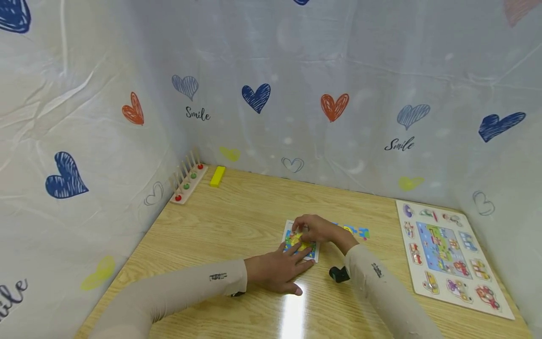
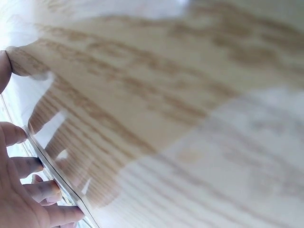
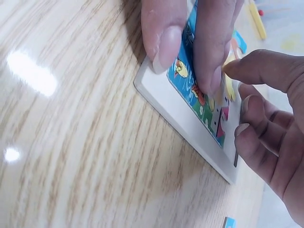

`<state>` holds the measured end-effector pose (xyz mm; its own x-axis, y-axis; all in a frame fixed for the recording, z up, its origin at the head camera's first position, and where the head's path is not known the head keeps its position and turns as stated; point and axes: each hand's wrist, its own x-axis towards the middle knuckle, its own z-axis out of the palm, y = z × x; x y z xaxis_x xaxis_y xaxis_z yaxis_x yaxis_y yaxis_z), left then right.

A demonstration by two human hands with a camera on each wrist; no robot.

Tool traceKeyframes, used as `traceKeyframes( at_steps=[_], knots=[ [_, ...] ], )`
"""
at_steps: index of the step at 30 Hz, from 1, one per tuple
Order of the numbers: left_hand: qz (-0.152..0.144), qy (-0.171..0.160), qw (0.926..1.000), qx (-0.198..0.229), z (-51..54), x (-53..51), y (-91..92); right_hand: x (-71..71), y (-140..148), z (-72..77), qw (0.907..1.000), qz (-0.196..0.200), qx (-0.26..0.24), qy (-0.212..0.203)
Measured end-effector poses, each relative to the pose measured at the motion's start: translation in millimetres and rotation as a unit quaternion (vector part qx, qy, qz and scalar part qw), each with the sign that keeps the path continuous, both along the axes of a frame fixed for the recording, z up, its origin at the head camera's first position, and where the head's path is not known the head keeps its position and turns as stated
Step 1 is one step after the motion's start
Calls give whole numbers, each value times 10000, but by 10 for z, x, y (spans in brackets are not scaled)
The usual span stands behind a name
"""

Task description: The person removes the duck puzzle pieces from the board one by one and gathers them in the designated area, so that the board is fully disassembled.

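A small white-framed picture puzzle (image 1: 316,258) lies on the wooden table, with a blue, green and yellow picture. My left hand (image 1: 279,269) rests on its near left part, fingers spread straight; in the right wrist view two of those fingers (image 3: 164,42) press the picture and frame. Over the far right part is my right hand (image 1: 315,229), its fingers bent. In the right wrist view, its thumb and fingertips close around a yellow puzzle piece (image 3: 230,88). Much of the picture is hidden beneath both hands. The left wrist view shows the left fingertips (image 2: 45,190) on the board's edge.
Loose colourful puzzle pieces (image 1: 363,232) lie just beyond the right forearm. A large vehicle puzzle board (image 1: 408,278) is at the right. At the far left stand a peg rack (image 1: 191,189) with red and green beads and a yellow block (image 1: 218,176). Curtains surround the table.
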<state>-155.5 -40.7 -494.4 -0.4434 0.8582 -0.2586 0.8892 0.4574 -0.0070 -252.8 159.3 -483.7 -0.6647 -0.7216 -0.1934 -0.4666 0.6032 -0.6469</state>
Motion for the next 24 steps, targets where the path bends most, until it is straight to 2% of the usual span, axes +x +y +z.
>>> traceKeyframes(
  at_steps=[9, 15, 24],
  knots=[
    [18, -153, 9999, -15, 14, -2, -6, -3, -48, -44, 9996, -220, -58, -190],
    [-18, -86, 10000, -8, 21, 1, -12, 19, -92, -34, 9991, -262, -131, -317],
    [-36, -2, 10000, -45, -22, -10, -9, -7, -120, -45, 9987, -202, -233, -403]
  ],
)
